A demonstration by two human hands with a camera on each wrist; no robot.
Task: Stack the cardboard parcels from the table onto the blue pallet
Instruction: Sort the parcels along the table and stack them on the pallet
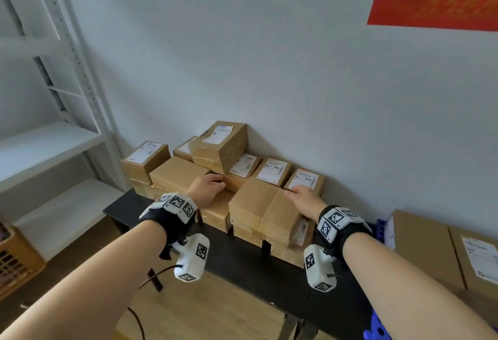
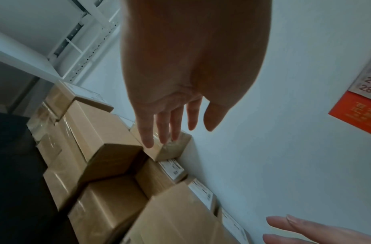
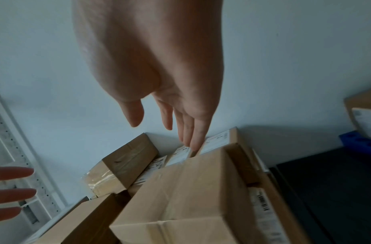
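A black worktop (image 1: 242,253) stands against a pale wall, its near edge bare and open in front of the stacked cardboard parcels (image 1: 188,175). Both hands reach over the plain front parcel (image 1: 258,205): the left hand (image 1: 207,187) hovers above the pile with fingers (image 2: 159,130) straight and loosely spread, holding nothing; the right hand (image 1: 305,198) lies at that parcel's far edge, fingers (image 3: 191,132) straight and close together. At the right edge, the blue pallet (image 1: 381,232) is mostly hidden behind a large box (image 1: 423,248). White shelving (image 1: 54,135) flanks the left.
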